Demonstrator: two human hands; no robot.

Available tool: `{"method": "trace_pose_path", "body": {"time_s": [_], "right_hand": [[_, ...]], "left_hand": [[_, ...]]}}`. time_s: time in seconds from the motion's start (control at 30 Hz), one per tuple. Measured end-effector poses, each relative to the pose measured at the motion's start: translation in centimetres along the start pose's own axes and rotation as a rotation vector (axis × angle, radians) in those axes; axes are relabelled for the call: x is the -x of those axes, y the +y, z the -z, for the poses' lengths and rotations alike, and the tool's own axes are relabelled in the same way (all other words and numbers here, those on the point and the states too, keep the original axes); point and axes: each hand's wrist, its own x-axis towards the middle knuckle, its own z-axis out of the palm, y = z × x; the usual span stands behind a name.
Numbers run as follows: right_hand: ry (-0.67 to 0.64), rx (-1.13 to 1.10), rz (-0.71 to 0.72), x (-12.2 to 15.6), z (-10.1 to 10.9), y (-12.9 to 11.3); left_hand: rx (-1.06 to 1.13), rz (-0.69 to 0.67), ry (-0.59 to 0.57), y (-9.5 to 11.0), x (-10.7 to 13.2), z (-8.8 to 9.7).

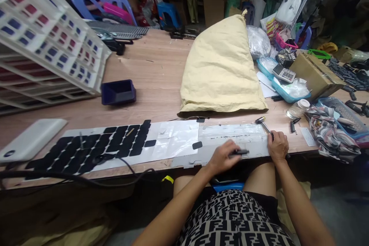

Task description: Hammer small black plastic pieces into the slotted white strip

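Observation:
My right hand [278, 146] is closed around the handle of a small hammer [260, 120], whose yellowish-tipped head points away from me over the board. Between the fingers of my left hand [225, 155] is a slim black part [241, 152], blurred, its exact kind unclear. Both hands are at the table's front edge, over a grey-white board [230, 138] with clear tape on it. To the left lies a white sheet [175, 138] bearing rows of black rounded pieces [115, 142]. One loose black piece [197, 145] rests near the sheet's right end.
A full tan sack [221, 69] stands behind the board. Leftward are a dark blue bin [118, 92], a white plastic crate [57, 46], a white device [31, 138] and black cables [138, 177]. On the right are a jar [298, 109], small black parts [294, 125], cloth [331, 134] and a carton [314, 75].

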Motion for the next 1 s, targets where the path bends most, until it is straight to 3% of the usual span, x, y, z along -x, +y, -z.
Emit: {"method": "trace_pose_path", "body": {"time_s": [0.1, 0.17, 0.3, 0.37, 0.43, 0.5, 0.53, 0.6, 0.73, 0.8, 0.9, 1.0], "right_hand": [[0.004, 0.011, -0.010, -0.1, 0.1, -0.2], [-0.002, 0.016, -0.012, -0.1, 0.1, -0.2], [0.009, 0.033, -0.007, -0.1, 0.0, -0.1], [0.024, 0.038, -0.002, -0.1, -0.1, -0.1], [0.030, 0.033, 0.004, -0.1, 0.0, -0.1], [0.030, 0.025, 0.007, -0.1, 0.0, -0.1], [0.028, 0.022, 0.007, -0.1, 0.1, -0.2], [0.024, 0.018, 0.005, -0.2, 0.1, -0.2], [0.023, 0.008, -0.002, -0.1, 0.1, -0.2], [0.022, 0.002, -0.004, -0.1, 0.0, -0.3], [0.019, 0.003, -0.003, -0.1, 0.1, -0.3], [0.011, 0.009, -0.002, -0.1, 0.2, -0.3]], "left_hand": [[0.049, -0.008, -0.173, 1.4, 5.2, -1.7], [0.020, 0.102, -0.217, 1.0, 7.5, -3.1], [-0.170, 0.492, -0.284, -0.8, 8.9, -4.9], [-0.211, 0.567, -0.357, -1.0, 8.4, -4.8], [-0.138, 0.483, -0.415, -0.4, 7.1, -3.8], [-0.008, 0.369, -0.397, 0.2, 4.8, -2.1], [0.044, 0.346, -0.357, 0.3, 3.2, -1.0], [0.051, 0.393, -0.169, -0.4, -0.7, 1.6], [-0.221, 0.627, 0.149, -4.0, -8.9, 7.0], [-0.385, 0.646, 0.248, -5.8, -11.7, 9.2], [-0.560, 0.597, 0.337, -7.5, -14.1, 11.0], [-0.591, 0.572, 0.296, -8.3, -14.9, 11.0]]}}
